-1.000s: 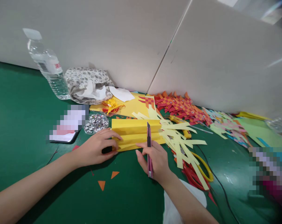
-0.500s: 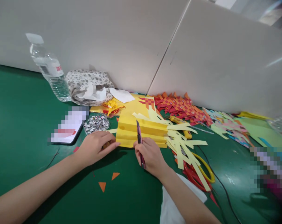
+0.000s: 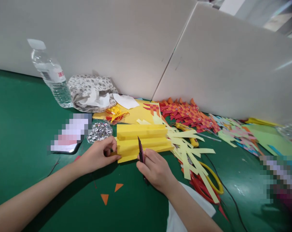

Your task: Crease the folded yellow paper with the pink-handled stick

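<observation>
A creased sheet of yellow paper [image 3: 128, 134] lies in front of me on the green table, its folds running left to right. My left hand [image 3: 102, 154] pinches the sheet's left edge between thumb and fingers. In my right hand [image 3: 155, 166] is a utility knife [image 3: 141, 151], its dark blade pointing up and away over the paper. The right fingers wrap round the handle at the paper's near edge. Whether the blade touches the sheet I cannot tell. Pale yellow paper strips [image 3: 188, 145] lie in a loose heap just right of the sheet.
At the back left stand a water bottle [image 3: 52, 75] and a patterned tissue pouch [image 3: 92, 87]. A phone [image 3: 72, 132] and a bag of googly eyes [image 3: 99, 131] lie left. Woven red-orange paper fish [image 3: 189, 114] pile at the wall. Scissors [image 3: 215, 177] rest right; two orange scraps [image 3: 104, 198] lie near.
The yellow sheet has shifted slightly left and away from the larger yellow sheet behind it. My left hand's fingers have curled more at its edge, and the knife has tilted a little.
</observation>
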`<state>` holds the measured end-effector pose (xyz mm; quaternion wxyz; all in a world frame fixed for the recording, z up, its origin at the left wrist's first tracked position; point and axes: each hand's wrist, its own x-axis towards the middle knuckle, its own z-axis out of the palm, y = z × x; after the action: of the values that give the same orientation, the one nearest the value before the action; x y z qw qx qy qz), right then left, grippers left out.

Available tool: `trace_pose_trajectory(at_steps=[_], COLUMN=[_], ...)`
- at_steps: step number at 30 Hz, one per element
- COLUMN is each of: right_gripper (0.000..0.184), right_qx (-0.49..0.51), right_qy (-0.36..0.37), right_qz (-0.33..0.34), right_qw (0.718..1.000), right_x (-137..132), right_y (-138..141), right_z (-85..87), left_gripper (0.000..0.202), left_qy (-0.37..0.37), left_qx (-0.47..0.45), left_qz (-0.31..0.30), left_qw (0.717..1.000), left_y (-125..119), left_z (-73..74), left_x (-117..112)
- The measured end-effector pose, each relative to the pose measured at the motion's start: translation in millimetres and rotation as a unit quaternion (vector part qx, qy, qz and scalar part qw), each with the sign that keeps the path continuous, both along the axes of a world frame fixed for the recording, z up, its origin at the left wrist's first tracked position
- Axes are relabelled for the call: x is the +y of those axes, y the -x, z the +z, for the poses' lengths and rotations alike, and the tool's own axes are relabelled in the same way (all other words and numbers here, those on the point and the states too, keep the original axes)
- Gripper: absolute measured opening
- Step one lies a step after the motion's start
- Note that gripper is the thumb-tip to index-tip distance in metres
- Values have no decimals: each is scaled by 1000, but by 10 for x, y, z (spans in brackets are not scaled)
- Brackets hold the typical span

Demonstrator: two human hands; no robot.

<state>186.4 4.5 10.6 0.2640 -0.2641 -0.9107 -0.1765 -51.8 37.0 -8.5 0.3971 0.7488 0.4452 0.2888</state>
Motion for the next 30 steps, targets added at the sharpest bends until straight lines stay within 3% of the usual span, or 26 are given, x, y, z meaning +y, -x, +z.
trace_pose_trajectory(at_steps=[5, 10, 12, 17, 23, 27, 30], right_gripper=[12, 17, 23, 26, 19, 17, 17], right_qx=[33, 198, 276, 420, 460, 486, 484], right_qy=[92, 162, 208, 365, 511, 562, 584], right_qz=[-17, 7, -2, -44, 23, 9, 0], right_qw=[995, 967, 938, 829, 726, 669, 652], right_x=[-3, -22, -36, -40, 40, 75, 73], right_y=[-10, -61, -79, -72, -111, -153, -125], right_z=[-37, -33, -33, 4, 63, 15, -17], left_gripper=[26, 27, 27, 25, 23, 23, 23], left_qy=[-6, -5, -10, -24, -42, -59, -63], left_qx=[36, 36, 39, 61, 83, 87, 86], left_qz=[-4, -10, -9, 1, 24, 36, 36], left_qw=[999, 999, 999, 998, 995, 994, 994], left_y=[-15, -5, -3, -16, -26, -25, -31], left_z=[17, 3, -9, 2, 38, 12, -3], left_x=[-4, -4, -5, -15, -35, -42, -41])
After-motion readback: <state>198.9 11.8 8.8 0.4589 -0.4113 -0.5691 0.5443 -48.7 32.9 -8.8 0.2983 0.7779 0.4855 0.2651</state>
